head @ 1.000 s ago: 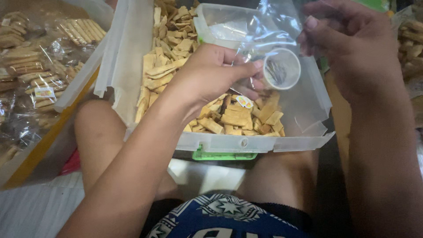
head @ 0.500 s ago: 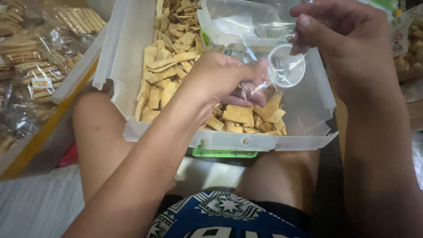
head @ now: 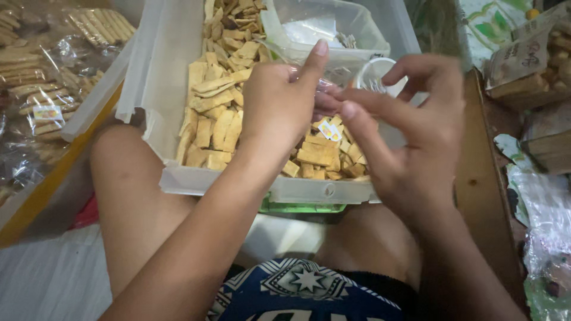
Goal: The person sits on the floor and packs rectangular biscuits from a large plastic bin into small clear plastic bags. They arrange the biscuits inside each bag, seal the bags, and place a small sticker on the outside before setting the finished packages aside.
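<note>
A long clear plastic tub (head: 279, 189) rests on my lap, filled with tan rectangular crackers (head: 217, 113). Over it, my left hand (head: 279, 104) pinches a clear plastic bag (head: 333, 83) that is mostly hidden behind my fingers. My right hand (head: 410, 137) meets the left at the bag, fingers spread and curled, thumb and forefinger touching the plastic. A small clear cup (head: 375, 74) shows just behind my right fingers. I cannot tell what the bag holds.
A smaller clear container (head: 357, 30) sits inside the far end of the tub. Bagged crackers (head: 41, 77) lie in a tray at left. Wrapped packets (head: 529, 65) and a wooden board (head: 482, 178) are at right.
My right hand has come down from the upper right and toward the left hand. The clear bag, held up and spread out before, is now bunched between both hands.
</note>
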